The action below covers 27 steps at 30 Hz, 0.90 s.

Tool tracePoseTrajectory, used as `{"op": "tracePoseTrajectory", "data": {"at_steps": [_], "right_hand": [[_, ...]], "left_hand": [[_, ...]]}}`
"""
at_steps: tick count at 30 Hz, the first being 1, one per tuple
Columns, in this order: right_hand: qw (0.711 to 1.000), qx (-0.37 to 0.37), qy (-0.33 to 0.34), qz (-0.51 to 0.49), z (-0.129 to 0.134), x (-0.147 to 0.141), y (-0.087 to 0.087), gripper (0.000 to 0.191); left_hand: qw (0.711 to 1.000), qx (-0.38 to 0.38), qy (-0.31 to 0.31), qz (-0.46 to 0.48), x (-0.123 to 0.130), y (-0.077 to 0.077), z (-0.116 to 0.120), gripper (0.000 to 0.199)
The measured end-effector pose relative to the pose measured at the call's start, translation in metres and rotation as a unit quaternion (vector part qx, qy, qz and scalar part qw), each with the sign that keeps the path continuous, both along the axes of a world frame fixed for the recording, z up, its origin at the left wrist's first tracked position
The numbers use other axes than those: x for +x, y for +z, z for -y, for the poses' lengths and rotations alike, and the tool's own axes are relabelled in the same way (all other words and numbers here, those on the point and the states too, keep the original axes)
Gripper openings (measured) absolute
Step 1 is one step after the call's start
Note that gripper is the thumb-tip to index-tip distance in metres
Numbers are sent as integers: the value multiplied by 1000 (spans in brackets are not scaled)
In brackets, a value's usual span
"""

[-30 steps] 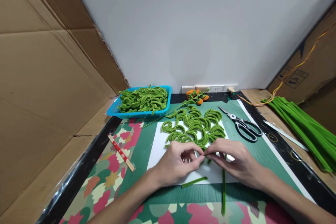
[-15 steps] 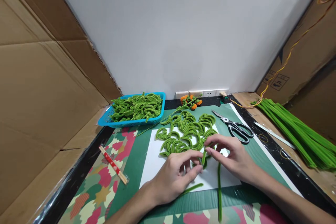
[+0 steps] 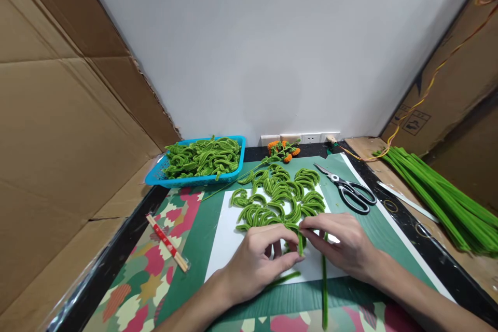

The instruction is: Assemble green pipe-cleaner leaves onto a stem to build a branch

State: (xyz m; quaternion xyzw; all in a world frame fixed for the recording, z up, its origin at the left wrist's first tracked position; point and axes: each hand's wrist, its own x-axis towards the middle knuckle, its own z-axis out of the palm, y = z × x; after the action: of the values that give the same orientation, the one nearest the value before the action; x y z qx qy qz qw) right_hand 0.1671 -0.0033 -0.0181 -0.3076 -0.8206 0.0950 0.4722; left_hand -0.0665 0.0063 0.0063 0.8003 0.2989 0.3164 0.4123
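Between my two hands is a short green pipe cleaner (image 3: 301, 245), held near upright over the white paper (image 3: 220, 249). My left hand (image 3: 262, 259) has its thumb and forefinger closed at the lower part of it. From the right, my right hand (image 3: 346, 241) pinches at its upper end, partly hiding it. Just beyond the fingers lie many curved green pipe cleaner pieces (image 3: 259, 215) in loose clusters. A straight pipe cleaner (image 3: 324, 293) runs toward me below my right hand. Another straight piece (image 3: 288, 277) lies beside my left hand, partly covered by it.
A blue basket (image 3: 155, 174) heaped with curved green pieces stands at back left. Black-handled scissors (image 3: 352, 192) lie right of the paper. Orange flowers (image 3: 284, 150) rest near the wall, wrapped chopsticks (image 3: 167, 243) at left, a bundle of long green pipe cleaners (image 3: 439, 197) at right.
My right hand has come down and slightly left, its fingertips now lower on the paper side of the bent pieces. My left hand stays nearly in place with the pipe cleaner.
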Motion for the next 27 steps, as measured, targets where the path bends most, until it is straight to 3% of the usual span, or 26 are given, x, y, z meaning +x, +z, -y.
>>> {"op": "tracePoseTrajectory", "data": {"at_steps": [5, 9, 17, 22, 24, 27], "right_hand": [[1000, 6, -6, -5, 5, -3, 3, 9], [999, -4, 3, -37, 7, -3, 7, 13], [979, -145, 113, -87, 6, 0, 15, 20], [941, -257, 187, -114, 2, 4, 18, 15], [928, -281, 216, -116, 0, 7, 20, 16], [934, -279, 201, -99, -1, 10, 22, 21]], "left_hand": [[995, 72, 57, 32, -1, -2, -3, 13], [994, 63, 84, 13, 0, 0, -3, 15], [997, 19, 75, -9, 2, 6, -2, 22], [999, 5, 50, 1, 1, 7, 0, 19], [999, 6, 45, 1, 1, 6, 0, 17], [999, -5, 51, -5, 1, 5, 1, 17]]}}
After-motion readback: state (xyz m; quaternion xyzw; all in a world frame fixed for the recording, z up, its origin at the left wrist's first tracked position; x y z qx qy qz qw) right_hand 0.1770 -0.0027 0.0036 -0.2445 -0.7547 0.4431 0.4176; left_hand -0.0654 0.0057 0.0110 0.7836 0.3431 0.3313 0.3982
